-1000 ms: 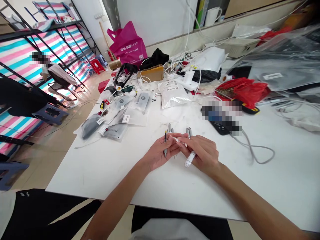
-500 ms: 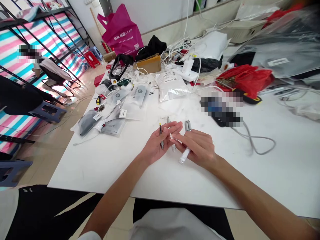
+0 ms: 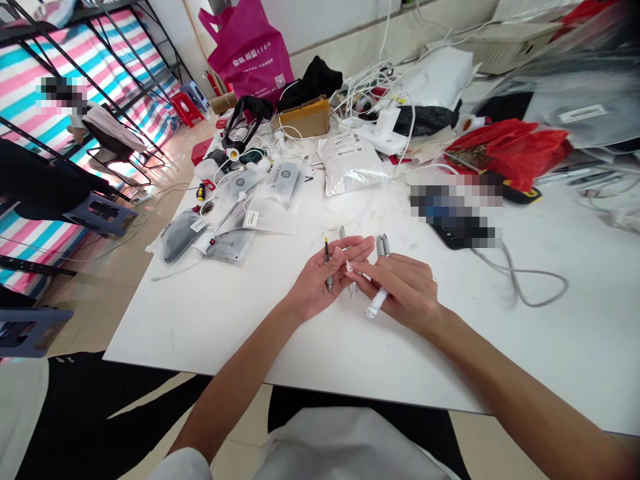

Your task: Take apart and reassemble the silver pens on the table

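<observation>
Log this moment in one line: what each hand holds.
Left hand: black-tipped pen | Right hand: white pen, two grey pens | Surface: white table

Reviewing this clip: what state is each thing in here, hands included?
Left hand: curled, holding a slim yellow-tipped pen upright.
Right hand: fingers closed over a white tube, two grey pen ends showing beyond.
Foil pouch: lying flat, filled.
Magenta tote bag: upright.
Grey cable: loosely looped.
Red plastic bag: crumpled.

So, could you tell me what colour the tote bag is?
The tote bag is magenta with white print, in the head view.
</observation>
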`<state>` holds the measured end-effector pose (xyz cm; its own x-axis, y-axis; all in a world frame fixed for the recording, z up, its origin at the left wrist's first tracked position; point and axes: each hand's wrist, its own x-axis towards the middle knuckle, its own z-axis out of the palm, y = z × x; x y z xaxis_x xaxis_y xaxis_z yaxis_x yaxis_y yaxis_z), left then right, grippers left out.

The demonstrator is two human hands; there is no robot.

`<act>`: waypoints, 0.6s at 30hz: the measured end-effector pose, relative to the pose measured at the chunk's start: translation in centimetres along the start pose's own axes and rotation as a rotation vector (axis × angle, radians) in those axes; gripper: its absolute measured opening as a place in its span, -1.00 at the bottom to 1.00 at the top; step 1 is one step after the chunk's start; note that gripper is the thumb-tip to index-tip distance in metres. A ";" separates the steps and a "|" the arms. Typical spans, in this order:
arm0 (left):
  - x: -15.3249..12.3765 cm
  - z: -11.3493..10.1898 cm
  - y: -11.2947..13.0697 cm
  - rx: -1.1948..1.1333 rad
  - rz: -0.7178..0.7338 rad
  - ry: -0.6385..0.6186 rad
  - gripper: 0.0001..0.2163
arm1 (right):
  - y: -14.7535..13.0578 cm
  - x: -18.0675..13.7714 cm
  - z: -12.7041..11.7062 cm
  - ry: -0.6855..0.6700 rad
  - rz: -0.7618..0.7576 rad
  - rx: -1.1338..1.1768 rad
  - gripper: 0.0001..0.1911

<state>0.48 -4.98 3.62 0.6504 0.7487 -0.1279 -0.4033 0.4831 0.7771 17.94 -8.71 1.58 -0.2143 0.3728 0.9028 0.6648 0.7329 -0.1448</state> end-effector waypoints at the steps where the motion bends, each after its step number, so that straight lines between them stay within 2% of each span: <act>1: 0.0 0.0 0.0 0.001 -0.003 -0.002 -0.66 | 0.0 0.0 0.0 -0.003 0.004 -0.003 -0.78; 9: -0.1 0.0 -0.2 0.009 -0.021 -0.017 -0.66 | 0.2 0.0 0.3 0.009 0.001 -0.013 -0.72; 18: -0.3 0.6 -0.2 0.027 0.018 0.031 -0.69 | 0.2 -0.2 0.2 -0.065 0.017 -0.061 -0.77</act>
<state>0.81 -5.57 3.87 0.6226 0.7713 -0.1321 -0.3970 0.4568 0.7960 17.95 -8.51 1.27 -0.2469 0.4223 0.8722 0.7105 0.6909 -0.1334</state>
